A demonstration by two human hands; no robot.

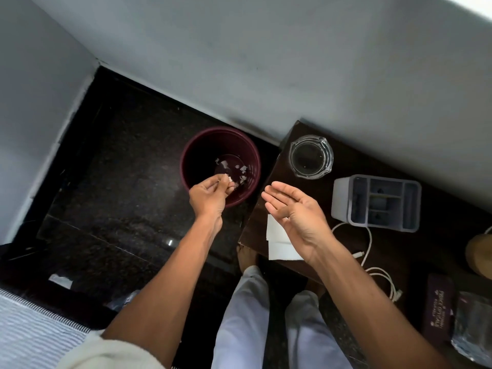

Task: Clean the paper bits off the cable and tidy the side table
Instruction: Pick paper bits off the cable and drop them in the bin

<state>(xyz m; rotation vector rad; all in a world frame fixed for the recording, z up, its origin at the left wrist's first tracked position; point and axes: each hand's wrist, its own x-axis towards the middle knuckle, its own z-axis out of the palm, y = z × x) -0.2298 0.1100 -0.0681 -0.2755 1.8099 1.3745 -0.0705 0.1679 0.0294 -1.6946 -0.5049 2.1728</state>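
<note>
Plainly the person is at the dumping step: the left hand (210,193) hangs over the near rim of the maroon bin (202,150), its fingertips bunched in a pinch on a few white paper bits (229,179) — held there, I judge, so that whatever is let go drops straight inside rather than onto the dark floor; the right hand (290,209) hovers palm up over the left edge of the side table (415,243), fingers straight and relaxed, holding nothing I can see, slightly cupped as one would to carry scraps across. On the bin's bottom lie more torn scraps (243,170); nothing else shows in it. The white cable (368,243) lies loose on the table to the right of that open hand, looping from beside the grey organiser (378,202) toward the near edge, neither hand on it; whether bits cling to it is too fine to tell. Farther back the glass ashtray (311,158) looks nearly empty; the organiser's compartments are too shadowed to judge. White paper sheets (277,235) lie beneath the right hand; a dark case (439,307) and a glass tumbler (472,326) sit at the near right — the tidying seems largely left to do.
</note>
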